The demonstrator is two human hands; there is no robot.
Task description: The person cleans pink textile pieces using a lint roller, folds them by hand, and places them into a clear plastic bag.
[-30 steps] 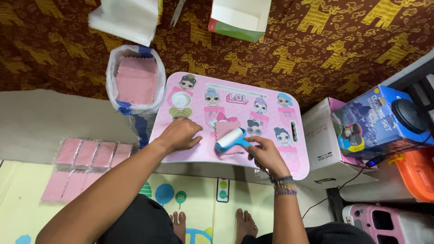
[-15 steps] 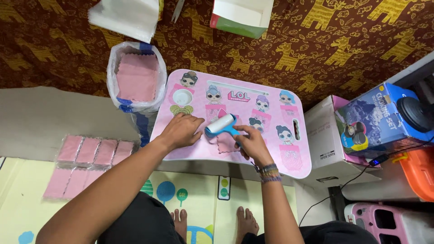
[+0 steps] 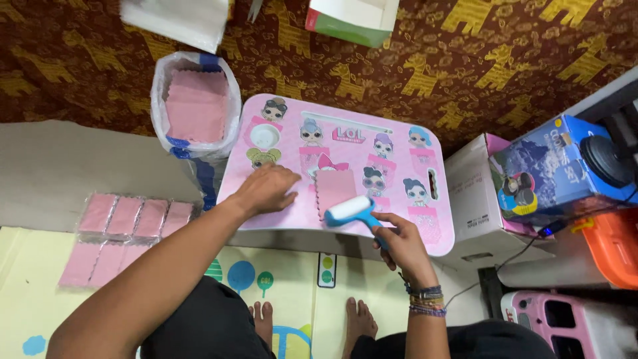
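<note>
Lying flat near the front edge of a small pink bench (image 3: 399, 229), a pink square cloth (image 3: 335, 189) with zigzag edges sits among printed cartoon doll figures. Just at its lower right corner rests a lint roller (image 3: 348, 211) with a white drum and a blue handle. The right hand (image 3: 397, 247) has its grip clamped around that blue handle, fingers curled shut, with beaded bracelets at the wrist. The left hand (image 3: 267, 189) lies palm down on the bench just left of the cloth, fingers loosely spread and pointing toward it, holding nothing; whether the fingertips touch the cloth cannot be told.

To the left of the bench stands a clear plastic bag (image 3: 161, 106), its mouth open, with a stack of the same pink cloths (image 3: 196, 106) inside. Further left and nearer the person, two rows of pink cloths in clear wrapping (image 3: 126, 233) lie on a pale surface. Right of the bench is a white cardboard box (image 3: 475, 199), then a blue printed box (image 3: 551, 169) and an orange container (image 3: 615, 246). A pink plastic object (image 3: 551, 319) sits at lower right. Behind everything hangs a dark red fabric with yellow animal shapes (image 3: 465, 60). Below the bench, the person's bare feet (image 3: 312, 322) rest on a pale yellow play mat (image 3: 292, 266).
</note>
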